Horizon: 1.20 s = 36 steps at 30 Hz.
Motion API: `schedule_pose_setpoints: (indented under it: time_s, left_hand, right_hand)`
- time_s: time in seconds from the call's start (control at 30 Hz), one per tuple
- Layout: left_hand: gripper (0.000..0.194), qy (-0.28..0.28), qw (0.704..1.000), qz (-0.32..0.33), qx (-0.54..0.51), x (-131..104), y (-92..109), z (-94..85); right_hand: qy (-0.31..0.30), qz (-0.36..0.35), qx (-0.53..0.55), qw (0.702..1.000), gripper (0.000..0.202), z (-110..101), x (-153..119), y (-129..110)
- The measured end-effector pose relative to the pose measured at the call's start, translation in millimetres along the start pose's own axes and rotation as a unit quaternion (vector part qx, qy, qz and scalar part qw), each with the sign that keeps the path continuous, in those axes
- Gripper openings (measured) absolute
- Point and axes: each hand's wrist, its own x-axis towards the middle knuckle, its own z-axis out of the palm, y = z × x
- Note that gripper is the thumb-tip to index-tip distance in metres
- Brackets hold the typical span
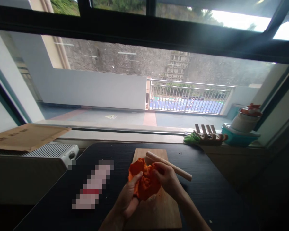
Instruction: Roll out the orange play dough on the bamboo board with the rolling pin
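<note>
An orange, soft-looking sheet with ragged edges and a lumpy middle is held up over a wooden board. My left hand grips it from the lower left, thumb on top of the sheet and fingers beneath. At its upper right edge, the fingers of my right hand pinch the orange material. Behind my hands a pale wooden rolling pin lies slantwise, partly across the board and partly on the dark table.
The dark table bears a blurred pink and white item at left. A brown envelope lies on a white unit beyond the left edge. On the sill are a green cloth, a brown rack and a teal box.
</note>
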Motion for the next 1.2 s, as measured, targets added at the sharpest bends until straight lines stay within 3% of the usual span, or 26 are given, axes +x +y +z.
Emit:
schedule_pose_setpoints:
  time_s: [0.2,0.4,0.6,0.77,1.0,1.2]
  left_hand:
    - [0.031,-0.069,0.994,0.060,0.067,-3,17,-7.8]
    - [0.032,-0.055,0.984,0.089,0.144,7,30,-5.8]
    - [0.032,-0.041,0.981,0.088,0.168,11,33,-6.3]
    - [0.034,-0.049,0.972,0.107,0.205,17,27,-6.1]
    - [0.025,-0.044,0.935,0.153,0.318,27,18,-7.7]
    - [0.030,-0.094,0.903,0.161,0.386,9,26,3.0]
  right_hand:
    - [-0.037,0.042,0.055,0.997,0.022,-5,0,-4]
    - [-0.080,0.029,0.069,0.994,0.029,-4,0,-5]
    - [-0.053,0.105,0.101,0.988,0.039,-4,1,-2]
    - [-0.124,0.141,0.112,0.976,0.046,-6,-3,-9]
    - [-0.070,0.089,0.065,0.991,0.033,4,-1,-18]
    - [-0.025,0.043,0.003,0.999,0.025,8,-1,-13]
